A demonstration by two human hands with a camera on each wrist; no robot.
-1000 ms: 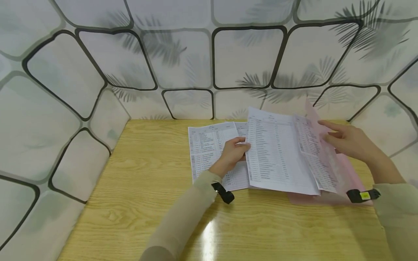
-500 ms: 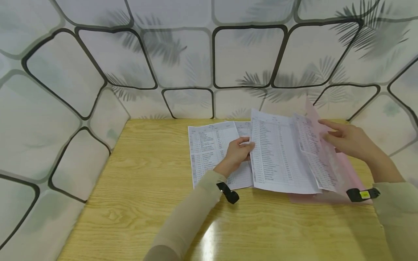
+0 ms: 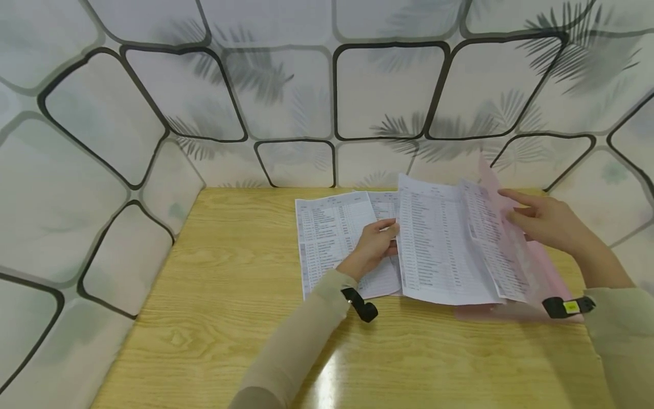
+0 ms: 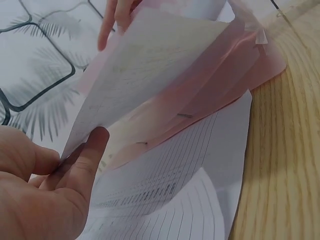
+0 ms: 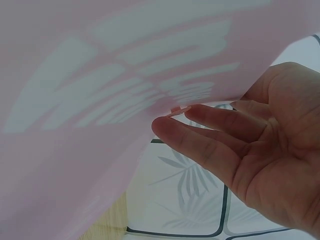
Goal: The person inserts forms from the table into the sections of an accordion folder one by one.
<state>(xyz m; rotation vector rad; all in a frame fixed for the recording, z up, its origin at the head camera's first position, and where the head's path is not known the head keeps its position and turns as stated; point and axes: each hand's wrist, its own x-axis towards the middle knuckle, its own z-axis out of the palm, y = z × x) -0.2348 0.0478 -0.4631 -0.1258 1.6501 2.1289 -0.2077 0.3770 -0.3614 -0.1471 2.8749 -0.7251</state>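
Observation:
My left hand pinches the left edge of a printed sheet and holds it lifted off the table. In the left wrist view the thumb and fingers clamp that sheet above the pink folder. More printed sheets lie flat under my left hand. My right hand props up the translucent pink folder cover with fairly straight fingers. The cover rests against those fingertips in the right wrist view.
The wooden table stands in a corner of walls patterned with dark rounded outlines and leaf shadows. The pink folder's lower half lies flat near the table's right edge. A black strap sits on each wrist.
My left hand has carried the lifted sheet's edge a little to the right, uncovering more of the flat sheets. The right hand and the pink cover have stayed put.

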